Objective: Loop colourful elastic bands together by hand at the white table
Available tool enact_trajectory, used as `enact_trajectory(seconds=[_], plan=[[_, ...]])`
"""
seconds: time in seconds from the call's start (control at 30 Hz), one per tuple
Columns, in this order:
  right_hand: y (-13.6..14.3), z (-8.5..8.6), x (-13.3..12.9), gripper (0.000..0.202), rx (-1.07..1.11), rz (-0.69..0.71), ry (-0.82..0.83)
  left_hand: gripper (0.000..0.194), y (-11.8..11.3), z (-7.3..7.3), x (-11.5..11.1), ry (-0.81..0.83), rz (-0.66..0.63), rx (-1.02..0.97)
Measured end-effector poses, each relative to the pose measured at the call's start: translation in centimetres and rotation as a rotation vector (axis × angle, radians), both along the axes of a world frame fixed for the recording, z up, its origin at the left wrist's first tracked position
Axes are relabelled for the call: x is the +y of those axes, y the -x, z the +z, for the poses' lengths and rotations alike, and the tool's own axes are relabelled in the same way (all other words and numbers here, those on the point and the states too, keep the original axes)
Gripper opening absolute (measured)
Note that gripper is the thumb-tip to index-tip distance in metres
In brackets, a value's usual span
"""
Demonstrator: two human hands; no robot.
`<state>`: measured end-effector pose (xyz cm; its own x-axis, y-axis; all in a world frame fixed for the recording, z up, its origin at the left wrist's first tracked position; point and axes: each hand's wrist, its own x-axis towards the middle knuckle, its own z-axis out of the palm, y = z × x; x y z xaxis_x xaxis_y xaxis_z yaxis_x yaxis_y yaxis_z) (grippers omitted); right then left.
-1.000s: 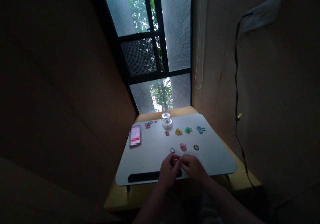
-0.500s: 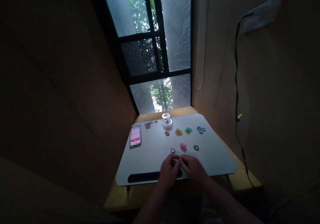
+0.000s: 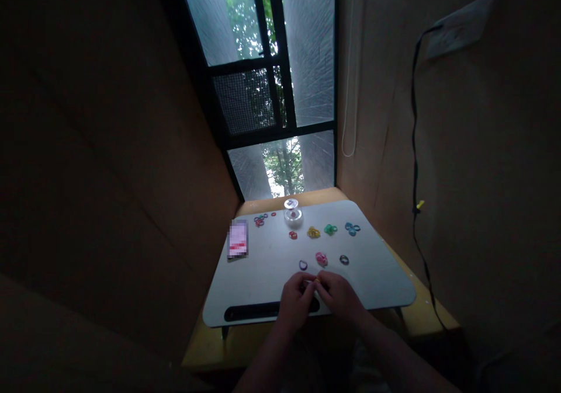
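Over the front edge of a white lap table (image 3: 258, 276), my left hand (image 3: 297, 299) and my right hand (image 3: 339, 294) meet at the fingertips, both closed. Between them shows a small orange-yellow piece (image 3: 318, 280), too small to name. Just beyond my hands lie a purple band (image 3: 302, 265), a pink bundle of bands (image 3: 321, 258) and a dark band (image 3: 344, 260). Farther back are red bands (image 3: 293, 235), yellow bands (image 3: 313, 232), green bands (image 3: 330, 229) and blue bands (image 3: 352, 228).
A clear round container (image 3: 293, 215) stands at the table's back. Mixed bands (image 3: 260, 221) lie at the back left, near a phone-like item (image 3: 238, 239) with a blurred face. A dark slot (image 3: 252, 311) runs along the front edge. A black cable (image 3: 414, 148) hangs at the right.
My fingers have shifted slightly around the small orange-yellow piece, which shows a little differently between them. The things on the table have not moved.
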<state>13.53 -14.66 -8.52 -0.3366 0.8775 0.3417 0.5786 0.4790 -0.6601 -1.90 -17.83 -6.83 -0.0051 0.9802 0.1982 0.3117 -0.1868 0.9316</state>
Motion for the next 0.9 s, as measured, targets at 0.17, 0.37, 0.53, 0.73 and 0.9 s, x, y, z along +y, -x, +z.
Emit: enact_trajectory(seconds=[0.17,0.37,0.53,0.73,0.9], plan=[[0.03,-0.09,0.00,0.027,-0.015,-0.019,-0.001,0.016,0.08,-0.22,0.18,-0.005,0.001,-0.003],[0.06,0.01,-0.02,0.029,-0.009,-0.020,0.014,0.014,0.18,-0.46,0.08,0.011,-0.012,-0.048],[0.02,-0.17,0.04,0.029,-0.024,-0.018,0.006,0.016,0.19,-0.50,0.11,0.020,-0.002,-0.059],[-0.04,-0.05,-0.14,0.024,-0.026,-0.005,0.017,0.016,0.20,-0.61,0.16,0.000,0.004,-0.024],[0.02,0.15,-0.29,0.022,-0.019,0.004,0.005,0.018,0.07,-0.47,0.11,0.009,0.026,-0.014]])
